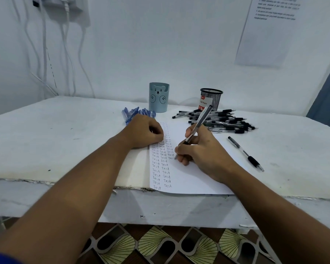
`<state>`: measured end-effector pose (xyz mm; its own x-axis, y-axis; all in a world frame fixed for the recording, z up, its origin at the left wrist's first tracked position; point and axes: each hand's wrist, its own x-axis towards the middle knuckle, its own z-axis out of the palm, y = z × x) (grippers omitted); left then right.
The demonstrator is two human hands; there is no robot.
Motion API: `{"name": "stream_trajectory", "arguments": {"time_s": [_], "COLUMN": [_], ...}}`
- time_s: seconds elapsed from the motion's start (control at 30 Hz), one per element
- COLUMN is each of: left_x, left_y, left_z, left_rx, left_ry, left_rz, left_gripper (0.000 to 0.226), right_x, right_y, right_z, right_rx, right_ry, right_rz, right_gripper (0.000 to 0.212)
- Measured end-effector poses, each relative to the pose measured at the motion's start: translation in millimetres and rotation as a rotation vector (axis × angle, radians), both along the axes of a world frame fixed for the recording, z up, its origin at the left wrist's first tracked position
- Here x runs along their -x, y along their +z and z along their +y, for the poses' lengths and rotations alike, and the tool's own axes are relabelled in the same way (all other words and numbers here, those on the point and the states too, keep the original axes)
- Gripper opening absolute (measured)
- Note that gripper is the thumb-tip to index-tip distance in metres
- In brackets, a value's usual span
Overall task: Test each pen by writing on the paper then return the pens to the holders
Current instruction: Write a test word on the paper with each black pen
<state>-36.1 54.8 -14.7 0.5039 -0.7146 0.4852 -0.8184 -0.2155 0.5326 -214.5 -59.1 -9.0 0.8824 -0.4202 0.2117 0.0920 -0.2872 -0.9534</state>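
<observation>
A white sheet of paper lies at the table's front edge, with columns of the word "Test" down its left side. My right hand grips a black pen, its tip on the paper beside the third column. My left hand rests in a fist on the paper's upper left corner. Behind it lie several blue pens. A pile of black pens sits to the right. One black pen lies alone at the paper's right edge. A blue bear holder and a black mesh holder stand at the back.
The white table has a worn front edge. White cables hang down the wall at the left. A printed sheet is stuck to the wall at the upper right. Patterned floor tiles show below the table.
</observation>
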Motion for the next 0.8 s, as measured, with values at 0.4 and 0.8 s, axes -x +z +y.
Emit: {"name": "stream_trajectory", "arguments": {"time_s": [0.4, 0.8], "left_x": [1.1, 1.3], "left_y": [0.8, 1.2], "left_z": [0.6, 0.2], "left_rx": [0.01, 0.004], "left_ry": [-0.001, 0.004], "left_rz": [0.016, 0.029], "left_gripper": [0.007, 0.006], "right_x": [-1.8, -4.6], "right_y": [3.7, 4.4], "right_z": [-7.7, -6.3], "right_rx": [-0.301, -0.405], "right_ry": [-0.033, -0.188], "right_rz": [-0.036, -0.121], "right_gripper": [0.034, 0.022]}}
